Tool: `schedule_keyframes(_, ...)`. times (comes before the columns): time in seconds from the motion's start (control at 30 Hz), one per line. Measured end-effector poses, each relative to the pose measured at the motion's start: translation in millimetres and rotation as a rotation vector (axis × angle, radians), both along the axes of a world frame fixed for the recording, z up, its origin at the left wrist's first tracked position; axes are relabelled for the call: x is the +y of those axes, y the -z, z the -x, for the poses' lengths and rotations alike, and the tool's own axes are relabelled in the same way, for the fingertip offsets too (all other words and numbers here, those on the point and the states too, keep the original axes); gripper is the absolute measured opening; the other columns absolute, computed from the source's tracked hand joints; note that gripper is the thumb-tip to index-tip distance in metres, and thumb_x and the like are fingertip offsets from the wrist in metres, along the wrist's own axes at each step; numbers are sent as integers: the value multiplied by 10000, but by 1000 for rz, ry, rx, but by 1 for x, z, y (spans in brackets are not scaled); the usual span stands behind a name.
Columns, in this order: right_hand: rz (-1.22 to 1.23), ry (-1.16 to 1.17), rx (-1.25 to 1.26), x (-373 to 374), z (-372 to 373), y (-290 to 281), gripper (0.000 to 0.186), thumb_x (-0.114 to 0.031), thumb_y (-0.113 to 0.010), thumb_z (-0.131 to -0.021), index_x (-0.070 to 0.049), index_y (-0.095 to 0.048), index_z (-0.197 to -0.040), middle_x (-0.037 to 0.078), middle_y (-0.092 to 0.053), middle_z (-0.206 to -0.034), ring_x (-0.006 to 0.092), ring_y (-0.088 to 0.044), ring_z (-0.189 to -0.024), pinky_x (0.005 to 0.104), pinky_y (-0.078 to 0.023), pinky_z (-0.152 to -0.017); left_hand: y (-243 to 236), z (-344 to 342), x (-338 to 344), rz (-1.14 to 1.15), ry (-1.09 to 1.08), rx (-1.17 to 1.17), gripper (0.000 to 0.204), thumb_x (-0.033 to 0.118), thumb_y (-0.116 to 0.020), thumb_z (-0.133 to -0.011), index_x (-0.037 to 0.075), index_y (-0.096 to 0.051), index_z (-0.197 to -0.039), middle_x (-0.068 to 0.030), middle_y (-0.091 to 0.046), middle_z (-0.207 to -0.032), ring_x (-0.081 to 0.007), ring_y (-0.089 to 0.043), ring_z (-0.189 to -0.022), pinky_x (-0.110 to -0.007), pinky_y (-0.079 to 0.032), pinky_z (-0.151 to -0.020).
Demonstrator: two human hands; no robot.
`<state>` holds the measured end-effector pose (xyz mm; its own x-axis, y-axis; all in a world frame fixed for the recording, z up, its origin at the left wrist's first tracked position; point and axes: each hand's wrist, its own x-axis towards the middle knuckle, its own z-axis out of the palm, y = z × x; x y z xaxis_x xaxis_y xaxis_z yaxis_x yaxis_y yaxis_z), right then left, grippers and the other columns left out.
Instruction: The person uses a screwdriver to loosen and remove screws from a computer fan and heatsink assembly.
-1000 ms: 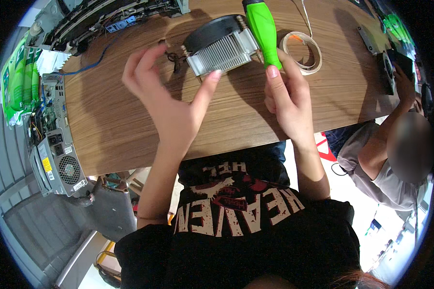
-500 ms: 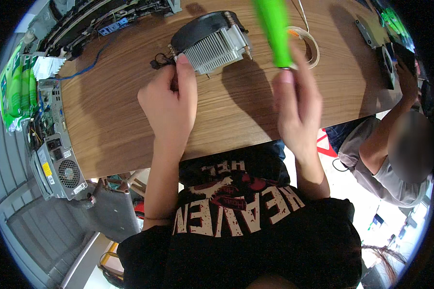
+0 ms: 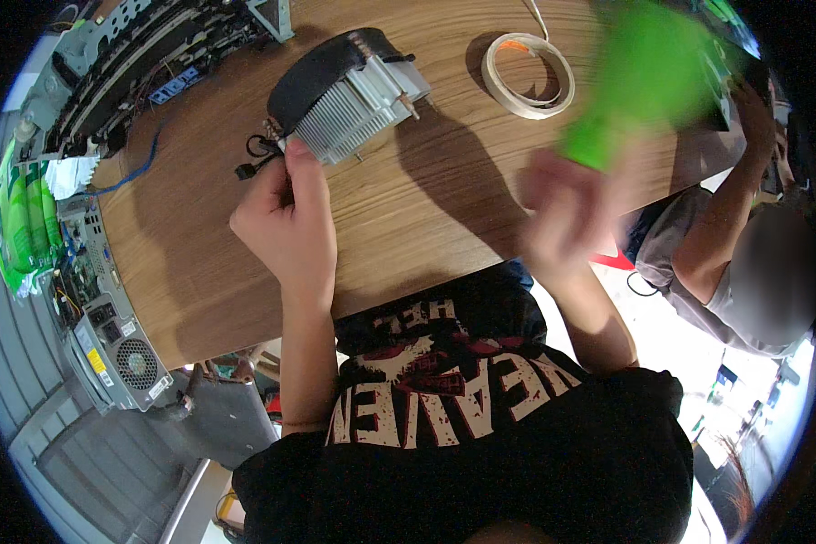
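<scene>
My left hand (image 3: 286,218) is closed, thumb against the near left corner of an aluminum heatsink (image 3: 354,118) with a black round fan (image 3: 313,63) attached. The cooler rests on the wooden table (image 3: 181,272), with a black cable and connector (image 3: 249,166) beside that hand. My right hand (image 3: 571,204), smeared by motion, grips the lower end of a green-handled tool (image 3: 639,72), itself too blurred to make out its shape. A roll of pale tape (image 3: 553,86) lies right of the cooler.
An open metal computer chassis (image 3: 100,82) fills the back left, with green packets (image 3: 23,218) and another computer unit (image 3: 131,354) at the left edge. At the right a co-worker (image 3: 725,272) sits with an arm (image 3: 748,172) reaching to dark items on the table.
My right hand has swept the green tool rightward, away from the cooler. My left hand has closed at the cooler's corner; the cooler appears further left in view and more turned.
</scene>
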<state>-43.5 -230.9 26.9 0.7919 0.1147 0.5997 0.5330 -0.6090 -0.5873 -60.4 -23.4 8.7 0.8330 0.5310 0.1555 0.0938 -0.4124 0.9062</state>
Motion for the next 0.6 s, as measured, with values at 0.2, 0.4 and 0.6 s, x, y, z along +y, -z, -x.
schedule_keyframes(0.2, -482, -191, 246, -10, -13, -5, 423, -124, -492, -1005, -35, -451, -1417, 72, -583, -757, 123, -527, -591, 278, -453, -555, 6, 0, 9, 70, 14, -10, 434, 230, -597, -967, -46, -523, -641, 20, -395, -533, -52, -327, -556, -259, -268, -476)
schedule_keyframes(0.4, -489, -36, 417, -3, -18, -28, 303, -173, -449, -1027, -1, -535, -1261, 77, -533, -630, 122, -494, -481, 282, -390, -443, 1, 0, 1, 126, -5, -63, 440, 226, -634, -947, -31, -534, -604, 28, -424, -532, -35, -353, -559, -238, -254, -479)
schedule_keyframes(0.6, -376, -217, 713, 7, -14, -7, 205, -162, -420, -1034, -8, -532, -1110, 60, -533, -644, 131, -505, -489, 245, -372, -430, -3, 0, 1, 26, -8, -29, 438, 243, -627, -958, -7, -544, -608, 33, -432, -517, -20, -376, -529, -216, -279, -467)
